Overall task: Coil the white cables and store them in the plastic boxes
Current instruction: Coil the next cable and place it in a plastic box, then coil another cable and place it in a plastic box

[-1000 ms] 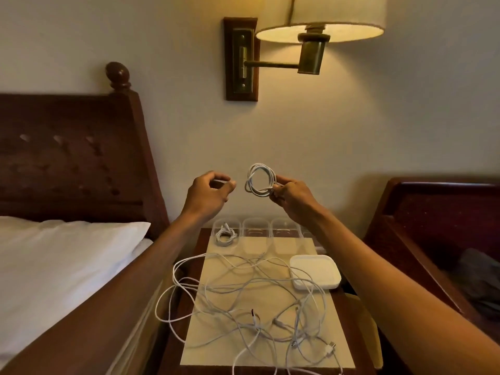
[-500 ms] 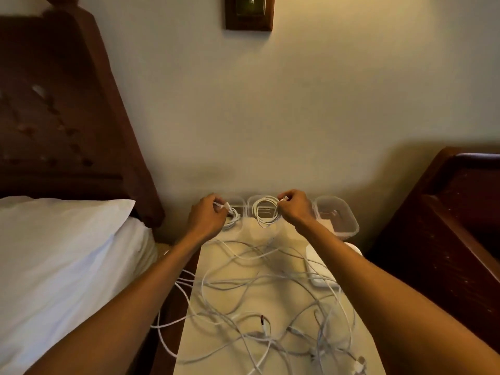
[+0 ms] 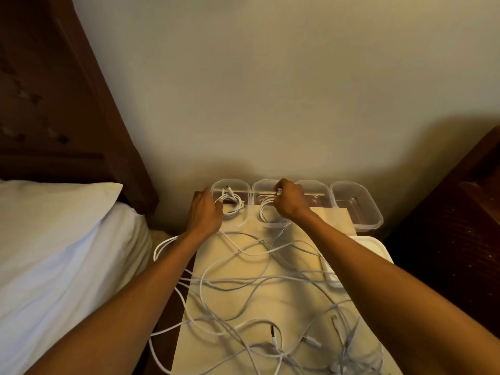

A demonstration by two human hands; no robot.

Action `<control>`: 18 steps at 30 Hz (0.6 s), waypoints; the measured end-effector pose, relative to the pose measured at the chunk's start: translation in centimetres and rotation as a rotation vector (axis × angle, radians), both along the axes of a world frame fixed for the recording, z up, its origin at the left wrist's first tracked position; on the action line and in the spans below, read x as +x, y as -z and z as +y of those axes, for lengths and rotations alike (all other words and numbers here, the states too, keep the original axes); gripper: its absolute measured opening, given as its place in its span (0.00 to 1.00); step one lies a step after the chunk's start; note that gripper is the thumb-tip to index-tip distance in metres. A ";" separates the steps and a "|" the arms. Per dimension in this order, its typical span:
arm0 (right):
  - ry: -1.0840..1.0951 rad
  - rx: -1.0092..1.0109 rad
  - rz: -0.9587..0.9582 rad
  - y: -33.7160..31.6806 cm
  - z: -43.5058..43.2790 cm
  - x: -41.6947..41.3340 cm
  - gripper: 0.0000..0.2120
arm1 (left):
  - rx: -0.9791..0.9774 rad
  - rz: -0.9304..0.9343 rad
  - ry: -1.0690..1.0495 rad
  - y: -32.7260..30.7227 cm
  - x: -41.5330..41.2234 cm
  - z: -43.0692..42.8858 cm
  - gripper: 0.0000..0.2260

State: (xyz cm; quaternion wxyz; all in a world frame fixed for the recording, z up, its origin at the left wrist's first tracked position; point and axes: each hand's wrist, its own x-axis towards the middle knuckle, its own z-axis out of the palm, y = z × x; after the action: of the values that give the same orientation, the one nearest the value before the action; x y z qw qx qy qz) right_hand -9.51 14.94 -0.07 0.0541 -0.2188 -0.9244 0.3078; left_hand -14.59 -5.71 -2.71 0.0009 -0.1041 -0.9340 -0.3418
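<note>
A bed [image 3: 62, 255] with white linen fills the left side, under a dark wooden headboard [image 3: 54, 104]. Beside it stands a tabletop [image 3: 290, 304] covered by a pale mat, strewn with a tangle of loose white cables [image 3: 273, 339]. A white tray [image 3: 378, 247] lies at its right edge. Four clear plastic boxes stand in a row against the wall. The first box [image 3: 230, 182] on the left holds a coiled cable [image 3: 232, 205]. The left hand [image 3: 207, 215] rests at that box's near corner, fingers curled against the coil; whether its grip has a strand I cannot tell. The right hand [image 3: 290, 203] hovers over the second box [image 3: 263, 183], its grip pinching a white plug [image 3: 278, 191], with the second coil [image 3: 266, 215] lying down inside that box. The third box [image 3: 315, 185] and fourth box [image 3: 359, 226] hold no cable.
</note>
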 end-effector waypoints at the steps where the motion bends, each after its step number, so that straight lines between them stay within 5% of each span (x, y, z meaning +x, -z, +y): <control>1: -0.021 0.025 -0.002 0.3 0.0 -0.2 0.19 | 0.006 0.010 0.002 0.2 0.0 0.0 0.16; 18: -0.200 0.243 0.001 2.1 0.4 -0.9 0.18 | -0.038 0.027 0.034 0.3 -0.3 -0.2 0.20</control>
State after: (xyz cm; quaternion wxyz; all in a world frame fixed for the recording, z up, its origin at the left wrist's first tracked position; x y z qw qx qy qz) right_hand -10.42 15.29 -2.22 0.0497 -0.1173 -0.9720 0.1974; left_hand -14.85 -5.92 -2.97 0.0059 -0.1245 -0.9384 -0.3223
